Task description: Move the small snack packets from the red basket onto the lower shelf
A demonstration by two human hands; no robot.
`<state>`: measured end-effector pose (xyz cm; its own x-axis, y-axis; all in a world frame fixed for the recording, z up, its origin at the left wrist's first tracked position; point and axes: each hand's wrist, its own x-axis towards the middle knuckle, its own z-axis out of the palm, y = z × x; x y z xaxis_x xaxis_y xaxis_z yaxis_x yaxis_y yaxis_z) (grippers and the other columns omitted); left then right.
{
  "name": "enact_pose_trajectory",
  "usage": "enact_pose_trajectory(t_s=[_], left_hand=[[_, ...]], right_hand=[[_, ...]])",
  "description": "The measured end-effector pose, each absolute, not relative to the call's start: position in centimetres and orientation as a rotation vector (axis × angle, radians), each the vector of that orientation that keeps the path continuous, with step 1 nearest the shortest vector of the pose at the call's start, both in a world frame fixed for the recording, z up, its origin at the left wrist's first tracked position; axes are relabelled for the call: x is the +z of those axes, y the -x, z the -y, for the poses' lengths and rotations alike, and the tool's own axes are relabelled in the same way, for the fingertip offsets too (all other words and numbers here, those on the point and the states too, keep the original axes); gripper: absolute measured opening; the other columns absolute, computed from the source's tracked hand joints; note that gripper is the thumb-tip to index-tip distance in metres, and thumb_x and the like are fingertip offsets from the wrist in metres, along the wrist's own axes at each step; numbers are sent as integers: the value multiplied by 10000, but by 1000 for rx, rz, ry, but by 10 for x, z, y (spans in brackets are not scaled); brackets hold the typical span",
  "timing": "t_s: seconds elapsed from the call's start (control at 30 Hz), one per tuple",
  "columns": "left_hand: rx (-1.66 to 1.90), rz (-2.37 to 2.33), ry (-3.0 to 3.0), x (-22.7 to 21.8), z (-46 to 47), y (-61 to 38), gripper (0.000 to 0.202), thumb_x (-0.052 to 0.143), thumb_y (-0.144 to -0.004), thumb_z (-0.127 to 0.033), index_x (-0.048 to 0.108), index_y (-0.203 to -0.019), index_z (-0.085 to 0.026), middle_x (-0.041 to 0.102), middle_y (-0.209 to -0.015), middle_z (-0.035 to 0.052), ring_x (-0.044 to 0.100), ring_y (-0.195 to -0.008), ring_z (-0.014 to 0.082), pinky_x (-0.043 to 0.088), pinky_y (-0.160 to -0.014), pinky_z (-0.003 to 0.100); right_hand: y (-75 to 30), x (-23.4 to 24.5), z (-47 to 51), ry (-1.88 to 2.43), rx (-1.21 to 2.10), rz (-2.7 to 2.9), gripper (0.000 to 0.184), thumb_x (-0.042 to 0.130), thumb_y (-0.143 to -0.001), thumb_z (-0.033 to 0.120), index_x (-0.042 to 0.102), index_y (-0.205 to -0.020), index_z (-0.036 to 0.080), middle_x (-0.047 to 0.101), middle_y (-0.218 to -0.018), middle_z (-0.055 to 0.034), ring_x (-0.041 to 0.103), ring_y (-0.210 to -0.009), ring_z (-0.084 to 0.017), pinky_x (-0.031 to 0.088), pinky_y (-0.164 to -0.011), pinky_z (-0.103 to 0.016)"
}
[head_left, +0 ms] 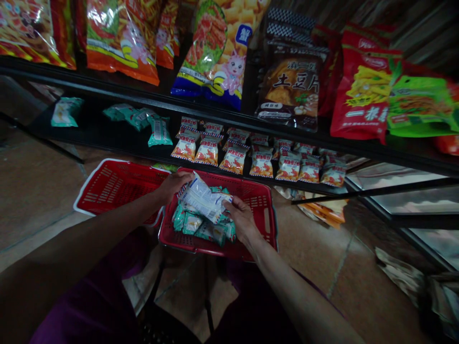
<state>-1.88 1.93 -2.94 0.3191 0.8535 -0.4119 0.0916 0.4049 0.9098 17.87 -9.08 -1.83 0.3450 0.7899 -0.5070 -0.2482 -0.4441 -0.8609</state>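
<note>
Between both hands, over the right-hand red basket (pixel 256 191), is a small white snack bag (pixel 204 198) with printed text turned up. My left hand (pixel 176 185) pinches its upper left end, and my right hand (pixel 239 215) grips its right end. Beneath it, several teal snack packets (pixel 204 230) lie in the basket, partly hidden by the bag and my right hand. On the lower shelf just beyond stand rows of small white and orange snack bags (pixel 233 157).
A second red basket (pixel 103 188) stands at the left on the tiled floor. Teal packets (pixel 159 131) lie on the lower shelf (pixel 96 136). Large snack bags (pixel 215 52) line the upper shelf above. Cardboard and packaging (pixel 322 210) lie on the floor at right.
</note>
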Motion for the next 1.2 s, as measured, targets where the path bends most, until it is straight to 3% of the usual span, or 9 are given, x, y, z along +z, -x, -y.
enact_pose_trajectory(t_s=[0.13,0.33,0.63,0.8,1.2], left_hand=[[647,-1216,-1018,-27,-17,14,127,607,-750,-294,681,-738,-192,639,-676,-4,579,-687,154,431,-626,218],[724,-1185,-985,-27,-15,12,126,589,-749,-227,629,-634,-193,601,-624,-9,530,-617,135,411,-602,219],[868,-1276,-851,-25,-13,8,200,574,-746,-173,527,-552,-185,463,-532,-46,420,-544,102,347,-550,215],[892,-1239,-799,-22,-14,7,189,570,-742,-156,514,-564,-185,464,-556,-46,429,-568,105,358,-580,221],[964,-1062,-901,-29,-18,12,168,609,-732,-259,532,-618,-163,467,-573,-49,429,-581,91,359,-602,221]], right_hand=[[-178,-21,92,1612,1272,564,248,762,-568,408,666,-712,230,688,-713,10,590,-618,-150,489,-581,-272],[-178,-23,90,1650,1227,570,365,709,-607,572,680,-709,222,655,-648,11,561,-597,-146,452,-544,-254],[-178,-23,88,1655,1168,475,311,754,-586,498,724,-696,209,673,-657,0,573,-605,-149,472,-544,-263],[-177,-24,87,1638,1142,474,281,756,-590,479,727,-668,210,689,-665,-10,592,-605,-155,495,-542,-269],[-176,-20,89,1587,1110,628,328,692,-685,505,758,-829,218,743,-797,-10,651,-699,-179,535,-632,-294]])
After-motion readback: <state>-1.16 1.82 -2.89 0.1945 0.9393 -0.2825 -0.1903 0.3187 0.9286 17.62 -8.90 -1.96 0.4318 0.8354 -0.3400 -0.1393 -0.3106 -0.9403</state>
